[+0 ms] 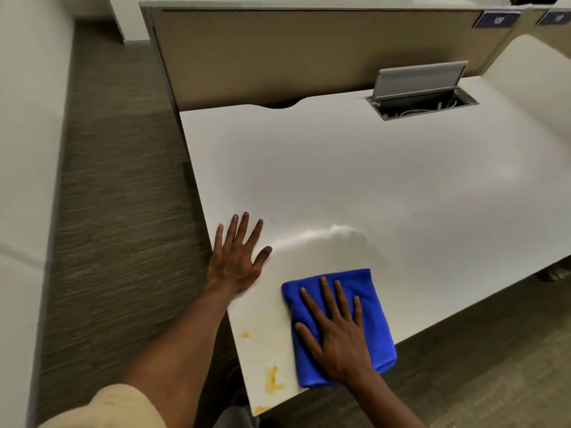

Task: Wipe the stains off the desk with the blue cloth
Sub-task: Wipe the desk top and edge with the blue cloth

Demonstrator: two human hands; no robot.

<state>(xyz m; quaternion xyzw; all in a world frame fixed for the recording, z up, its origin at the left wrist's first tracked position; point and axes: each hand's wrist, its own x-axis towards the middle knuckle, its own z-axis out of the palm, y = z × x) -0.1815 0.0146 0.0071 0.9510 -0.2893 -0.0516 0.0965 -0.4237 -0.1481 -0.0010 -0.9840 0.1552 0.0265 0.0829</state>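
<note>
A folded blue cloth (367, 291) lies flat near the front corner of the white desk (355, 180). My right hand (336, 332) presses down on the cloth with its fingers spread and straight. My left hand (236, 254) rests flat on the desk by its left edge, fingers spread, holding nothing. Yellow-orange stains (272, 379) mark the desk's near corner, left of the cloth, with a small spot (245, 335) above them and another at the very corner (262, 409). A faint damp smear (336, 234) arcs across the surface beyond the cloth.
A beige partition (309, 54) stands along the desk's far side. An open cable box with a raised grey lid (420, 91) sits at the back right. Striped carpet (117, 211) lies to the left of the desk and below its front edge.
</note>
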